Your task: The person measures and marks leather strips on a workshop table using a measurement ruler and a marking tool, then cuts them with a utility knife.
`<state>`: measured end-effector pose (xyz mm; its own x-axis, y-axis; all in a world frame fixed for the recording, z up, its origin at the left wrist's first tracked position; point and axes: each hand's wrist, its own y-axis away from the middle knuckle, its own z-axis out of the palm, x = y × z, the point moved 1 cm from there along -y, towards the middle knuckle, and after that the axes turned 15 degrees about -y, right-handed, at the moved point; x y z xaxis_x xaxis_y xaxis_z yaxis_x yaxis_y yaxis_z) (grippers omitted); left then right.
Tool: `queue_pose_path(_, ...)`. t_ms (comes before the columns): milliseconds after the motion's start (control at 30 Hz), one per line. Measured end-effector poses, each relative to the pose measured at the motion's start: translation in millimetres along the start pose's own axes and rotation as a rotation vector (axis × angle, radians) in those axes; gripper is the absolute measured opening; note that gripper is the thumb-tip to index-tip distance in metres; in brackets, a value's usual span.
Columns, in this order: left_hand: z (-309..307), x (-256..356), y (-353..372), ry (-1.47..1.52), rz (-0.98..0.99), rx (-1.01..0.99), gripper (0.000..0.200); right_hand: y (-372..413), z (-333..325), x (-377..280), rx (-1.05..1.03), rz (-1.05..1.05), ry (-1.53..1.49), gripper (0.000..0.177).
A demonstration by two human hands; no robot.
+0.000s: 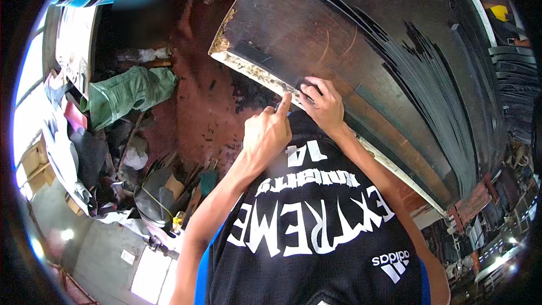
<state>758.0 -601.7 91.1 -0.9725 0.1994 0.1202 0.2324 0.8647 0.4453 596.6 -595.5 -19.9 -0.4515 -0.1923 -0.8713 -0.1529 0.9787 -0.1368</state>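
Head — hands (268,130) (326,107) at table (288,28); green sack (131,95), contents hidden

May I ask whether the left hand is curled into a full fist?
No, the left hand has its index finger extended toward the pale table edge.

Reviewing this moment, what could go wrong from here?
The left hand's index finger is at the pale, worn table edge, which might scratch it. The right hand is close beside it, so the two could get in each other's way. The long dark strips overlap loosely and might tangle if pulled.
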Motion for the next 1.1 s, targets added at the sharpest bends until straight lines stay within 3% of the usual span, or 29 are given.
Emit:
queue_pose_path(467, -6, 20, -9, -0.134, 0.016, -0.263, 0.074, -6, -3, 0, -0.039, 0.019, -0.035, 0.022)
queue_pose_path(533, 3, 15, -6, -0.103, 0.017, -0.223, 0.076, -8, -2, 0, -0.044, -0.018, -0.059, 0.022)
queue_pose_path(633, 62, -10, 16, 0.058, 0.057, 0.1, 0.075, -10, 0, 0, 0.014, -0.05, -0.037, 0.023)
queue_pose_path(667, 71, -12, 19, 0.057, 0.03, 0.079, 0.074, -10, 0, 1, 0.019, -0.042, -0.029, 0.023)
queue_pose_path(767, 56, -10, 18, 0.07, 0.025, 0.194, 0.064, -5, -1, -3, 0.027, 0.0, -0.03, 0.022)
queue_pose_path(1100, 8, 0, 2, -0.043, 0.042, -0.026, 0.056, -2, 2, -2, 0.062, -0.049, -0.04, 0.024)
